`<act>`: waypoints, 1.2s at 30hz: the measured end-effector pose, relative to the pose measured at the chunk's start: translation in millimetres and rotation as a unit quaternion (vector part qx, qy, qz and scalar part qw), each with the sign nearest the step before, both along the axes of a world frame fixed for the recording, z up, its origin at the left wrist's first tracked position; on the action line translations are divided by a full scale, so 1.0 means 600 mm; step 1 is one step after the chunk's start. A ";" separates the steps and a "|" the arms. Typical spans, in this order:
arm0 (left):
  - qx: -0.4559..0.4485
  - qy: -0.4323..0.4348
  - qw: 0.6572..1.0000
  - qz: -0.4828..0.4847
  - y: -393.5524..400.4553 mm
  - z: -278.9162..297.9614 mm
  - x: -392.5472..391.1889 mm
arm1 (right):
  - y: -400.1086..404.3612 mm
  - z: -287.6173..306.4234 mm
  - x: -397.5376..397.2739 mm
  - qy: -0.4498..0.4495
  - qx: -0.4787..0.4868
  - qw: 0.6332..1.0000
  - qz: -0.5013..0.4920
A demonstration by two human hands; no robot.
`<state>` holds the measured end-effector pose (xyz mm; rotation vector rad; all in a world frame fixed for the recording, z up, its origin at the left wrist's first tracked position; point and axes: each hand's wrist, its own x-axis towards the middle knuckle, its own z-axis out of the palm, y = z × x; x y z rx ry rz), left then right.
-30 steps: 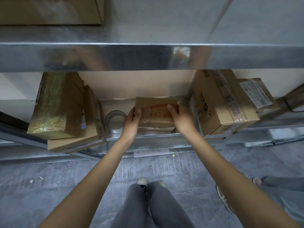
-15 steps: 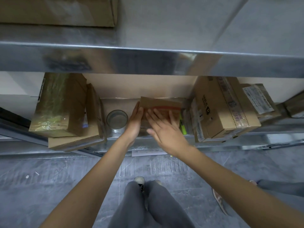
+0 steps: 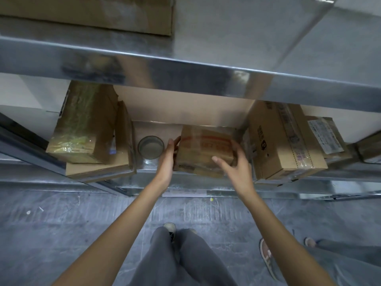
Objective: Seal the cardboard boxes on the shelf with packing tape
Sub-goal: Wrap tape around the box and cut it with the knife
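Observation:
A small cardboard box [image 3: 203, 149] with red print and shiny tape over its top sits on the lower metal shelf [image 3: 148, 174], at the middle. My left hand [image 3: 167, 159] lies against the box's left side with its fingers straight. At the box's right edge my right hand [image 3: 235, 164] holds it, thumb on the near face and fingers curled over the far right corner. A roll of clear packing tape [image 3: 151, 147] lies flat on the shelf just left of my left hand, apart from it.
Two stacked boxes, a tall one [image 3: 86, 124] on a flat one [image 3: 99, 168], fill the shelf's left. A larger box [image 3: 282, 141] and a labelled one [image 3: 323, 137] crowd the right. An upper shelf [image 3: 185, 65] overhangs. Another person's foot [image 3: 268, 259] stands at lower right.
My right hand has moved from lying flat over the box's top to gripping its right side. The left hand has stayed on the left side. The view has tilted.

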<state>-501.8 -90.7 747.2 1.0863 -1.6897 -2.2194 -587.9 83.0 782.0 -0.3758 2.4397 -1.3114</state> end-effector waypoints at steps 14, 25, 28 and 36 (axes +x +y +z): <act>-0.120 -0.011 0.989 -0.081 -0.009 -0.031 -0.005 | -0.122 -0.001 -0.044 0.234 0.301 0.888 0.255; -0.094 -0.014 0.995 -0.040 0.001 -0.019 -0.004 | -0.046 -0.024 0.084 0.280 0.293 0.860 0.309; -0.118 -0.014 0.992 -0.030 0.006 -0.018 -0.002 | -0.037 -0.038 0.059 0.237 0.210 0.933 0.171; -0.053 -0.038 0.993 0.095 0.037 0.036 -0.003 | -0.065 0.010 0.041 -0.231 -0.121 0.943 -0.208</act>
